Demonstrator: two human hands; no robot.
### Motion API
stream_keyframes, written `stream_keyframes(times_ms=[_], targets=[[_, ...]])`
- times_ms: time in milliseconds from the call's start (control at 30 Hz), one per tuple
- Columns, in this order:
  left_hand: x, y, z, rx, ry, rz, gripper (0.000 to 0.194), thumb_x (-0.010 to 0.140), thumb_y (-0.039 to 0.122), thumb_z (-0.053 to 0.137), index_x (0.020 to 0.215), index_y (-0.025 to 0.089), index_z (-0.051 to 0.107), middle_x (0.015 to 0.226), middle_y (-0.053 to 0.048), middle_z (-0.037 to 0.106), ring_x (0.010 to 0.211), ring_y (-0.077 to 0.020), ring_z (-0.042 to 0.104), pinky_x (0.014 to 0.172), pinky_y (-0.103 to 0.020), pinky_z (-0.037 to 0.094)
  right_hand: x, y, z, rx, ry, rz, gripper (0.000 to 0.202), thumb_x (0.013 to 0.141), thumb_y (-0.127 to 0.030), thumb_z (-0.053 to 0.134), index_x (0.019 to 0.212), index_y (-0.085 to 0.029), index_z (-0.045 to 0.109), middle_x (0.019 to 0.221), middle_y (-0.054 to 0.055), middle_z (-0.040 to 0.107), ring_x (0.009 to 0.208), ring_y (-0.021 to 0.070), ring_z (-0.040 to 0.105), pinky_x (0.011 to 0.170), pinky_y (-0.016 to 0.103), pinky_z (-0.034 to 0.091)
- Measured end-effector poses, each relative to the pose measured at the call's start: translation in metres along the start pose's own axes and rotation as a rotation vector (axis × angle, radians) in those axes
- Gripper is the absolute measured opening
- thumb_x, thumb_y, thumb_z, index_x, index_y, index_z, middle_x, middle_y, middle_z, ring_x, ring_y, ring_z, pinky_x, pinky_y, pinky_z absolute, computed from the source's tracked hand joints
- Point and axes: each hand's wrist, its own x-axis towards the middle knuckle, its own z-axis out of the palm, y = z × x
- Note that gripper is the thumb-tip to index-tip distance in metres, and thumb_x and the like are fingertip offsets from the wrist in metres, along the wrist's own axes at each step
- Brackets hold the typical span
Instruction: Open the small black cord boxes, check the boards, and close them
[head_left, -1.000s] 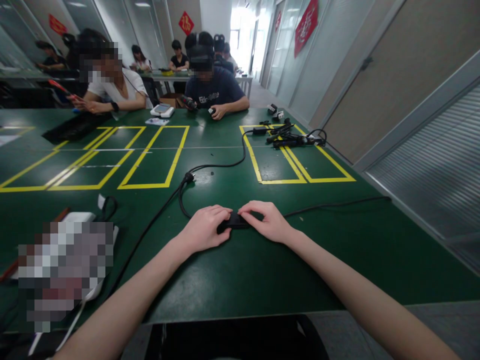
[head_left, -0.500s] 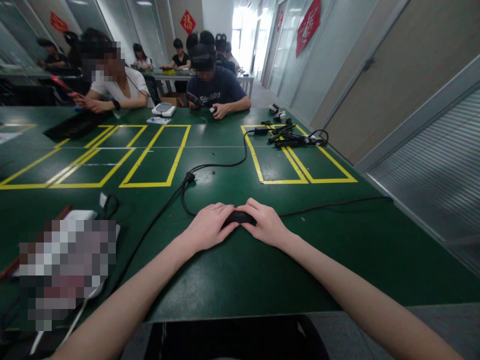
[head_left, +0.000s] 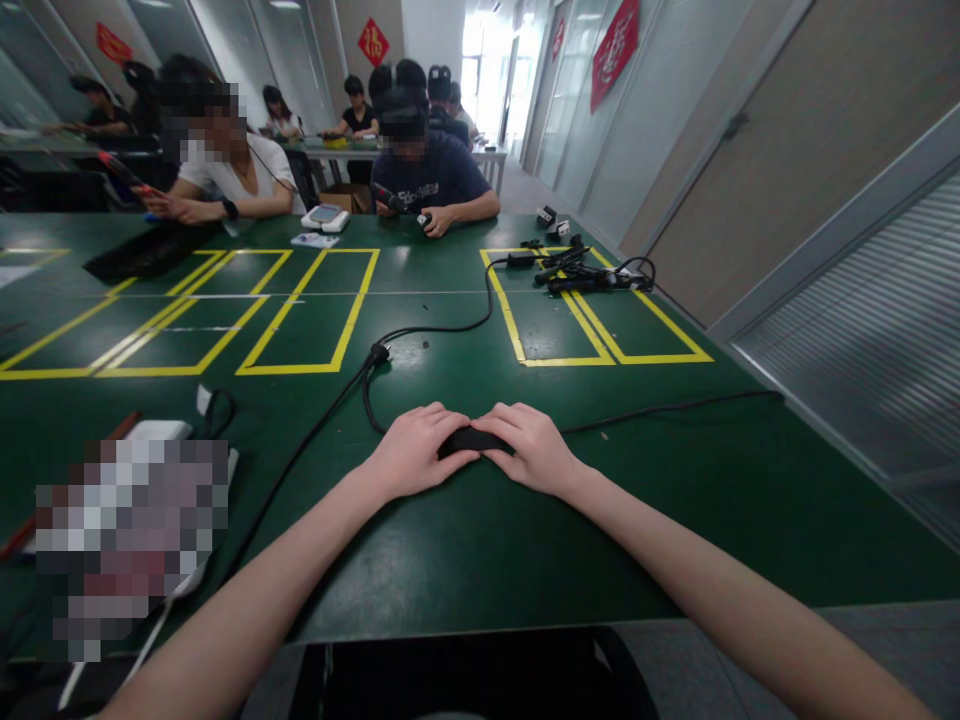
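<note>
Currently in hand: black block, apparently a power-adapter brick (head_left: 474, 440); it lies between the two hands, on or just above the green table (head_left: 360, 590); contact underneath cannot be told.
Brick axis: long side runs left to right, roughly parallel to the table's near edge; the middle shows, both ends are covered by the hands.
Left hand (head_left: 412, 452): fingers curled over the far side of the left end, thumb along the near side; gripping the brick.
Right hand (head_left: 534, 450): near mirror of the left, at the right end; fingers wrapped over the brick, tips close to the other hand's.
Nearer hand: neither; both touch the brick, one per end.
Cords: left cord (head_left: 367, 400) curves from beside the black plug (head_left: 380, 354) to the left hand; right cord (head_left: 675, 405) runs from behind the right hand toward the table's right edge; where either meets the brick is hidden.
</note>
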Motion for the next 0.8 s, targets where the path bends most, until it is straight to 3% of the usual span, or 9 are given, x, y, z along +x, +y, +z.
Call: stream_keyframes(times_ms=[133, 200, 267, 400, 533, 667, 800], targets=[[0.0005, 0.0073, 0.0024, -0.102, -0.004, -0.132, 0.036, 0.106, 0.049, 0.05, 0.12, 0.02, 0.064, 0.111, -0.008, 0.076, 0.097, -0.0239, 0.073, 0.084, -0.034, 0.057, -0.0016, 0.0036, 0.0018, -0.047, 0.075, -0.119, 0.028, 0.103, -0.018, 0.047, 0.118, -0.023, 0.07, 0.11, 0.011, 0.072, 0.108, 0.0248, 0.069, 0.088, 0.04, 0.056], [0.0003, 0.0089, 0.0037, -0.106, -0.044, -0.186, 0.036, 0.109, 0.047, 0.042, 0.115, 0.02, 0.065, 0.105, -0.007, 0.077, 0.091, -0.0239, 0.074, 0.08, -0.035, 0.057, -0.0019, 0.0048, 0.0019, -0.063, 0.089, -0.145, 0.029, 0.103, -0.018, 0.047, 0.119, -0.024, 0.07, 0.11, 0.01, 0.072, 0.11, 0.024, 0.069, 0.089, 0.04, 0.057], [-0.0004, 0.0083, 0.0045, -0.127, -0.04, -0.203, 0.033, 0.108, 0.047, 0.047, 0.113, 0.02, 0.065, 0.103, -0.006, 0.076, 0.089, -0.0233, 0.072, 0.078, -0.034, 0.056, -0.0014, 0.0044, 0.0013, -0.068, 0.081, -0.144, 0.029, 0.102, -0.019, 0.05, 0.123, -0.023, 0.069, 0.114, 0.011, 0.072, 0.108, 0.0239, 0.07, 0.089, 0.04, 0.059], [-0.0016, 0.0043, 0.005, -0.086, 0.093, -0.123, 0.023, 0.098, 0.042, 0.068, 0.1, 0.019, 0.065, 0.095, -0.004, 0.071, 0.086, -0.0208, 0.067, 0.076, -0.031, 0.052, 0.0023, -0.001, -0.0016, -0.042, 0.016, -0.074, 0.037, 0.1, -0.023, 0.058, 0.137, -0.02, 0.06, 0.129, 0.015, 0.07, 0.109, 0.0242, 0.072, 0.086, 0.037, 0.062], [-0.0006, 0.0038, 0.0051, 0.061, 0.192, 0.013, 0.024, 0.099, 0.039, 0.067, 0.087, 0.019, 0.063, 0.082, -0.003, 0.065, 0.082, -0.0203, 0.062, 0.073, -0.031, 0.048, 0.0041, -0.0034, -0.0043, 0.084, -0.035, 0.026, 0.035, 0.096, -0.029, 0.068, 0.13, -0.021, 0.062, 0.117, 0.011, 0.076, 0.103, 0.0237, 0.076, 0.086, 0.034, 0.063], [-0.0006, 0.0059, 0.0033, 0.089, 0.184, 0.063, 0.026, 0.102, 0.045, 0.063, 0.1, 0.019, 0.065, 0.087, -0.004, 0.069, 0.084, -0.0209, 0.063, 0.076, -0.033, 0.049, 0.0004, 0.0019, -0.0033, 0.152, -0.03, 0.092, 0.028, 0.095, -0.031, 0.072, 0.12, -0.02, 0.067, 0.109, 0.009, 0.08, 0.095, 0.0237, 0.078, 0.082, 0.033, 0.061], [-0.0025, 0.0059, 0.0021, 0.027, 0.108, -0.004, 0.03, 0.102, 0.047, 0.06, 0.113, 0.019, 0.065, 0.101, -0.006, 0.074, 0.091, -0.0223, 0.068, 0.082, -0.034, 0.054, -0.0014, 0.005, -0.0017, 0.096, -0.024, 0.06, 0.025, 0.097, -0.033, 0.07, 0.117, -0.018, 0.069, 0.105, 0.012, 0.08, 0.092, 0.0258, 0.077, 0.081, 0.037, 0.06]])
